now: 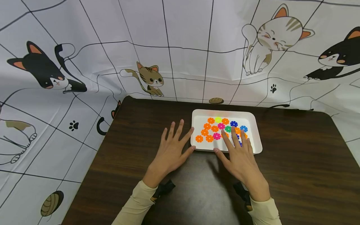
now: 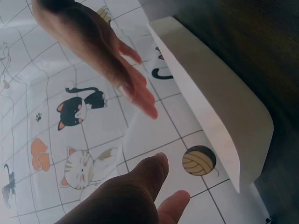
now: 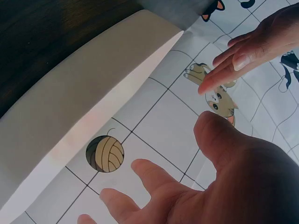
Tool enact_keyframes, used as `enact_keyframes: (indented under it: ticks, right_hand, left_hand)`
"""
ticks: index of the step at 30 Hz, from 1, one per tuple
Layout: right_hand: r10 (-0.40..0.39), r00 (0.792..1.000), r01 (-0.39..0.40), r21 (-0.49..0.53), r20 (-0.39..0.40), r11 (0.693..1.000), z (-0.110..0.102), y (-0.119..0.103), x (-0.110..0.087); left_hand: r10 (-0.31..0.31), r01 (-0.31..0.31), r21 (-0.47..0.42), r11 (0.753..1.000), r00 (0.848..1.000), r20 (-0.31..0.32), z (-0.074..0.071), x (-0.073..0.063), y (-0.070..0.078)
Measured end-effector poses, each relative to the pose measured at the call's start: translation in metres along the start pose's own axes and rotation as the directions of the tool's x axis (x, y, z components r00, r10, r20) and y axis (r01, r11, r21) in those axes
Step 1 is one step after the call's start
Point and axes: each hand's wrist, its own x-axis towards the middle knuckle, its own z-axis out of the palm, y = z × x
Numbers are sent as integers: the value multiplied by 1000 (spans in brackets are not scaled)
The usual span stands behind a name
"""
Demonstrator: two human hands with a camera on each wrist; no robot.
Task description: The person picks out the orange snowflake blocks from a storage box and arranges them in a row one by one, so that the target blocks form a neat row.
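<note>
head view: left hand (image 1: 172, 151) is spread just beside the near left corner of the tray (image 1: 255, 137), right hand (image 1: 242, 161) spread over its near right part, hiding some discs (image 1: 214, 128). neither's pinching anything. tray's on the table (image 1: 121, 150), discs inside it. imo, steady the tray with the left and pinch one disc at a time by its edge, they look thin and slidey.

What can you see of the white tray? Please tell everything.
The white tray is a shallow, round-cornered rectangle with raised walls, looking like plastic. It lies flat on the dark table, near the far edge, holding colourful flower-shaped discs. The left grip is beside it, the right grip over its near edge; contact is unclear.
</note>
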Motion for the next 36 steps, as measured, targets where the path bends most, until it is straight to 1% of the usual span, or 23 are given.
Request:
enact_keyframes:
  ticks: [7, 12, 16, 23, 27, 32, 34, 36]
  right_hand:
    - [-3, 1000, 3, 12, -8, 1000, -1, 1, -2]
    - [2, 1000, -2, 28, 2, 1000, -2, 2, -5]
    - [8, 1000, -8, 34, 11, 999, -2, 3, -6]
    - [19, 1000, -20, 43, 23, 999, -4, 7, -8]
    - [53, 998, -55, 60, 27, 997, -7, 18, -8]
    - [106, 994, -108, 97, 28, 989, -9, 40, -8]
    - [125, 992, -126, 108, 16, 986, -8, 50, -7]
    - [147, 989, -145, 116, -7, 983, -6, 58, -6]
  left_hand:
    - [1, -1, -14, 1000, 1000, -4, -2, -1, 1]
    - [-5, 6, -22, 1000, 1000, 9, -3, -2, 2]
    - [-10, 10, -18, 1000, 1000, 20, -3, -2, 2]
    - [-9, 11, -42, 999, 1000, 30, 0, -1, 2]
    - [-7, 9, -69, 998, 999, 37, 3, 0, 1]
    - [-15, 21, -108, 994, 999, 50, 8, 2, -3]
    - [-13, 20, -139, 990, 999, 51, 11, 4, -4]
    - [-7, 18, -190, 982, 998, 59, 12, 6, -6]
